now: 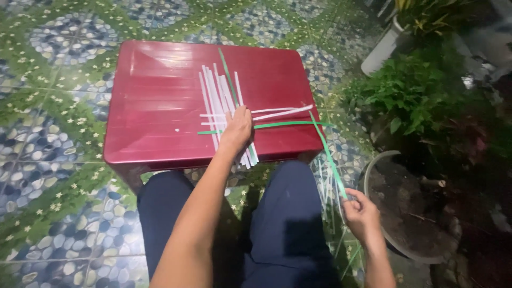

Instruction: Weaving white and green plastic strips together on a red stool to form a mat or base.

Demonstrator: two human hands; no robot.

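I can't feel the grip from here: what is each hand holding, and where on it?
The right hand pinches a green strip at its near end. The left hand holds nothing; it presses flat on the crossed white strips on the red table.

Strips [226,101] on table [149,106] — pot [410,213] right (floor).

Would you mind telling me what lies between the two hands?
In the head view, a long green strip spans it, running from the right hand up to the woven strips under the left hand; below is the person's knee.
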